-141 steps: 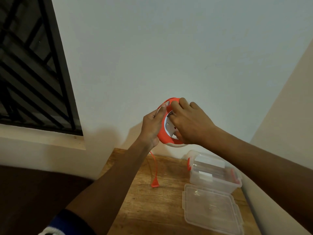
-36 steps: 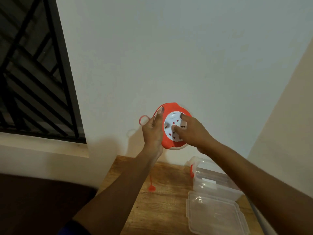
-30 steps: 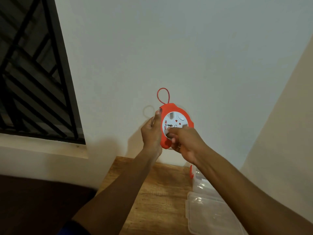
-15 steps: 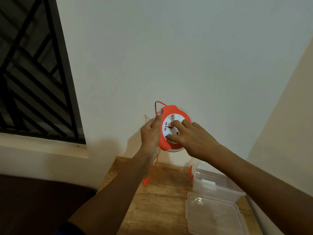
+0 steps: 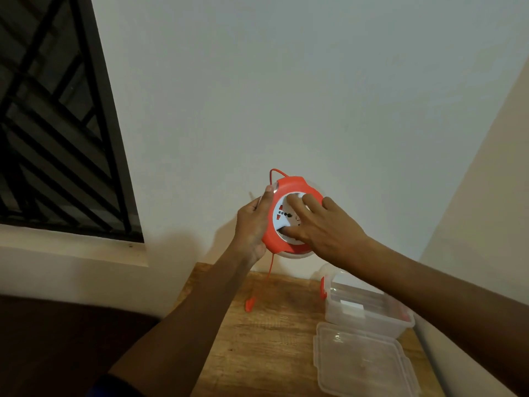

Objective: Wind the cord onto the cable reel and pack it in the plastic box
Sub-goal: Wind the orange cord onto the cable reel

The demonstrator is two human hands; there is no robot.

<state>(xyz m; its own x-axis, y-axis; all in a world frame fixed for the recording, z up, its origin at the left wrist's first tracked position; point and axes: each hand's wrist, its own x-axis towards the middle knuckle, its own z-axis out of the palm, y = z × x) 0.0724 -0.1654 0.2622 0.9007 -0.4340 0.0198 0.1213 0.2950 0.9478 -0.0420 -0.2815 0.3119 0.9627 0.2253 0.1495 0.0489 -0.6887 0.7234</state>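
A round orange cable reel (image 5: pixel 276 245) with a white socket face is held up in front of the wall. My left hand (image 5: pixel 252 224) grips its left rim. My right hand (image 5: pixel 320 224) lies over the white face, fingers and thumb pressed onto it. A thin orange cord (image 5: pixel 270 267) hangs from under the reel, and its orange plug (image 5: pixel 249 304) dangles just above the table. A short loop of cord (image 5: pixel 274 173) sticks out at the reel's top. The clear plastic box (image 5: pixel 369 312) stands open on the table at the right, partly behind my right forearm.
The box's clear lid (image 5: pixel 363 365) lies flat in front of the box. The wooden table (image 5: pixel 257 339) sits in a wall corner, walls close behind and to the right. A barred window (image 5: pixel 51 133) is at the left.
My right hand has kept turning on the reel's face. The hanging cord has shortened and the plug has risen from the table. The loop at the top has shrunk.
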